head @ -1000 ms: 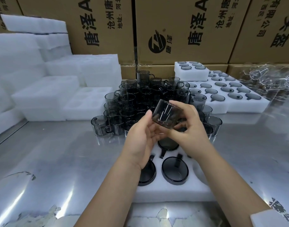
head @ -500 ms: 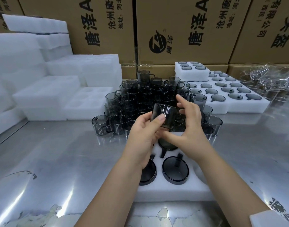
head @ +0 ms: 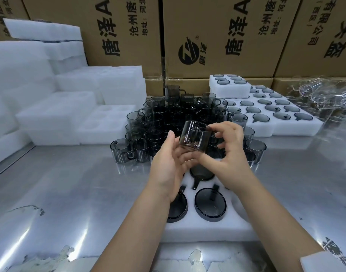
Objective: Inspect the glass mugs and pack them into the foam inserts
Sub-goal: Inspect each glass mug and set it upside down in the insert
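In the centre of the frame we hold 1 grey glass mug (head: 194, 137) in the air, our left hand (head: 168, 163) curled under its base and our right hand (head: 233, 156) pinching its side, just above the foam insert (head: 207, 230) at lower centre.

Smoked glass mug (head: 194, 137): is turned between the hands, handle now presented to the camera. Left hand (head: 168, 163): thumb is withdrawn from the front wall. Right hand (head: 232, 152): fingertips are shifted to the rim.

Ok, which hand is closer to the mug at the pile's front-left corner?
Left. The left hand is just right of the corner mug; the right hand is farther right, beyond the held mug.
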